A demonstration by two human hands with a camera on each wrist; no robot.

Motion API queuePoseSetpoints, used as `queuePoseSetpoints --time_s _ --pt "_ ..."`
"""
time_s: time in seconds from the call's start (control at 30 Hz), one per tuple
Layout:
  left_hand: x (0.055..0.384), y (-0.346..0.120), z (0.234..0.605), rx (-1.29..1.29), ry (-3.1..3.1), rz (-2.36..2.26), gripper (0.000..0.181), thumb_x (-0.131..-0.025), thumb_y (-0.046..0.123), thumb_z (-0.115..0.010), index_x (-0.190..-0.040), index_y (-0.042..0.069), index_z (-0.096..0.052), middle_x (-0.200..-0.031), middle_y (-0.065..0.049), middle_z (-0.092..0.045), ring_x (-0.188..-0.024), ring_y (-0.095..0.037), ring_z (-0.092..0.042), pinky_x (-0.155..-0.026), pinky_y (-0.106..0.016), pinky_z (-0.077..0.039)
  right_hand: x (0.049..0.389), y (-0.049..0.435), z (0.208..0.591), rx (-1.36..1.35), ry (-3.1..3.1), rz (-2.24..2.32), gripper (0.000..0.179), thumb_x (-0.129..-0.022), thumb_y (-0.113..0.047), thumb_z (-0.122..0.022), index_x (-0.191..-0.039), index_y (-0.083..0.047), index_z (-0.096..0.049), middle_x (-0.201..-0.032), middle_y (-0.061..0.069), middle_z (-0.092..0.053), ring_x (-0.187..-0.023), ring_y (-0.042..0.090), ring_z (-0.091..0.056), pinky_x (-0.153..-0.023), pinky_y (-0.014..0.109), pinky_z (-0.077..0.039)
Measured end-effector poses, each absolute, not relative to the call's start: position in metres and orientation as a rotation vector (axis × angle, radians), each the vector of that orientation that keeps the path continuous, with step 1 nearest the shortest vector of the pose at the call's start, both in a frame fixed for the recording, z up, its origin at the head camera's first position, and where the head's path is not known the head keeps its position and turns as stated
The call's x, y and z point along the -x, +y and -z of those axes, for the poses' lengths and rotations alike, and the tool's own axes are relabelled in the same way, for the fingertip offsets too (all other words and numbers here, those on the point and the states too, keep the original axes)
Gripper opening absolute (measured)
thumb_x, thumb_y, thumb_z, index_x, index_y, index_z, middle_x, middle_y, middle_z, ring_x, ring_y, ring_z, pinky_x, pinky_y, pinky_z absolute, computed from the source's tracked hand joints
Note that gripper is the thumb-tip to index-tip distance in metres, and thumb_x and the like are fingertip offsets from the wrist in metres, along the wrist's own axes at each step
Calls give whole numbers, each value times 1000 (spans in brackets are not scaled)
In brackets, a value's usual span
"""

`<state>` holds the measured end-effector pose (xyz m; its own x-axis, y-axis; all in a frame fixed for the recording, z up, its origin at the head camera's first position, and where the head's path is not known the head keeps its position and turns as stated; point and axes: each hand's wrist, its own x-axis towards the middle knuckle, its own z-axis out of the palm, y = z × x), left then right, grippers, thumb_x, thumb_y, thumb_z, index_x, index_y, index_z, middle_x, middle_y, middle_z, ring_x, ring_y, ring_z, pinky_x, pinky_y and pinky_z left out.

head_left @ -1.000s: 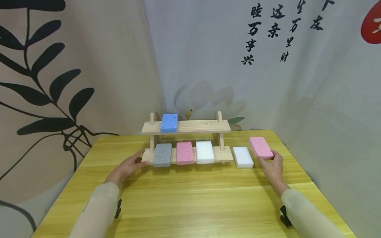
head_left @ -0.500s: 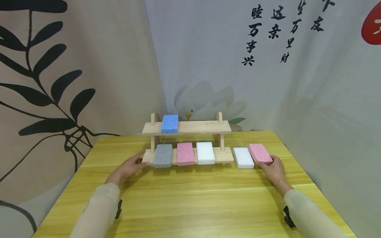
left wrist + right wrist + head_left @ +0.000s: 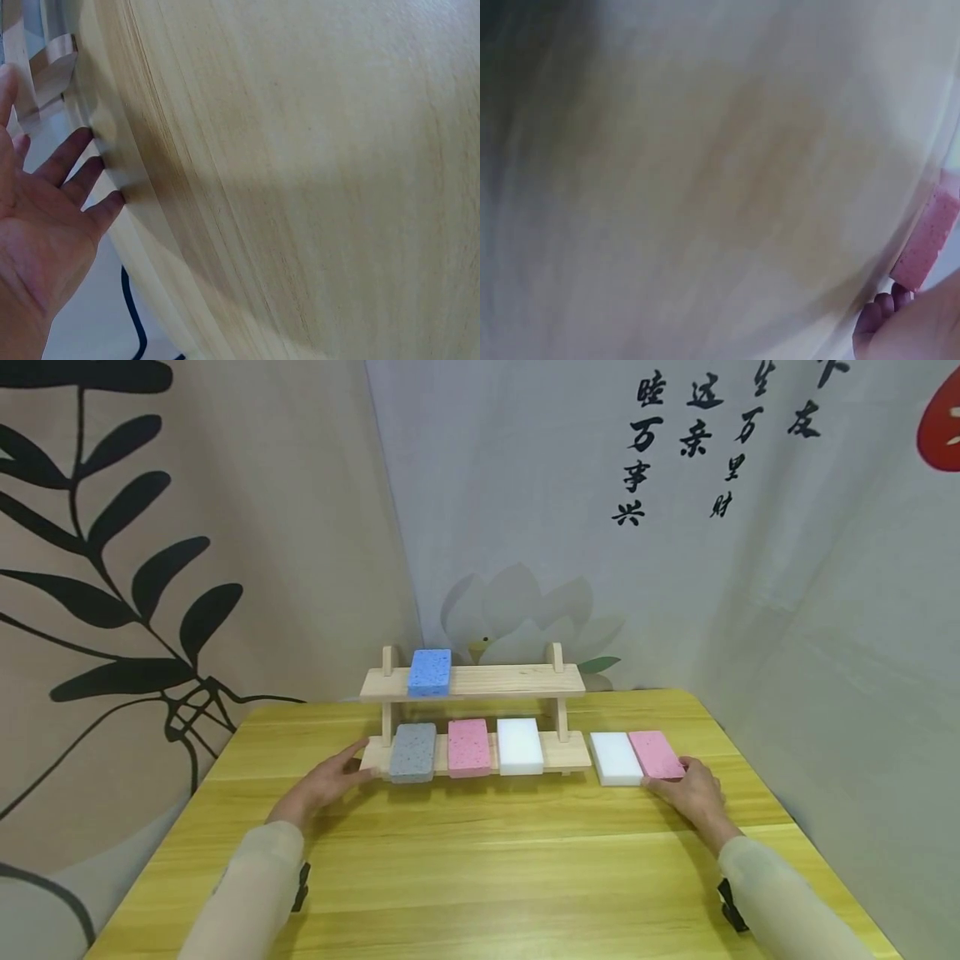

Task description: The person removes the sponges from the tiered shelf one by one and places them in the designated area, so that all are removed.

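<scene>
Free room separates blue sponge (image 3: 430,673) from right post (image 3: 556,657)

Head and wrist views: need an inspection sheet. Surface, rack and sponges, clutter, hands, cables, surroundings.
Surface: wooden table, visible grain.
Rack: two-tier wooden rack standing on the table.
Sponges on rack: blue sponge on top; grey sponge, pink sponge, white sponge below, left to right.
Sponges on table: second white sponge and second pink sponge, flat, side by side, right of the rack.
Clutter: nothing seen.
Left hand: at the lower tier's left end; exact contact unclear.
Right hand: holds the second pink sponge's near end.
Cables: none certain; dark line in left wrist view may be backdrop print.
Surroundings: cloth backdrop with printed plant and characters.
</scene>
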<state>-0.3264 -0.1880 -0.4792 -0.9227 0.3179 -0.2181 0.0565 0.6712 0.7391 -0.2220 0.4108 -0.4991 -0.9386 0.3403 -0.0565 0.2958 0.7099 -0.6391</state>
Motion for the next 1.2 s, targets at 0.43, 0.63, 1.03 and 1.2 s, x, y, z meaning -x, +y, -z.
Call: queuePoseSetpoints --time_s 0.43,0.63,1.03,1.2 --pt "328 -190 481 -301 2551 -1132 85 -97 52 -58 -161 17 -14 -150 -32 -36 -136 -49 -36 -105 -64 -34 229 400 483 558 -2658 -1104 105 -89 -57 -67 -152 11 -19 -145 36 -32 -130 52 -31 -105 64 -30" --pt "329 -189 482 -301 2564 -1100 84 -98 52 -57 -161 17 -14 -149 -31 -37 -135 -49 -37 -105 -63 -34 238 383 467 628 -2522 -1164 101 -89 -60 -65 -154 6 -21 -148 30 -32 -133 47 -31 -108 60 -30" --pt "329 -189 482 -308 2554 -1120 83 -99 50 -57 -161 16 -14 -148 -31 -39 -134 -48 -39 -104 -62 -36 255 331 452 493 -2387 -1250 96 -88 -58 -67 -152 1 -28 -146 25 -34 -133 41 -33 -107 55 -32" --pt "328 -189 480 -297 2542 -1131 84 -98 51 -58 -161 17 -13 -149 -30 -38 -135 -48 -38 -105 -62 -36 263 309 449 446 -2327 -1279 92 -88 -54 -70 -151 1 -31 -144 22 -37 -131 38 -35 -106 52 -34"
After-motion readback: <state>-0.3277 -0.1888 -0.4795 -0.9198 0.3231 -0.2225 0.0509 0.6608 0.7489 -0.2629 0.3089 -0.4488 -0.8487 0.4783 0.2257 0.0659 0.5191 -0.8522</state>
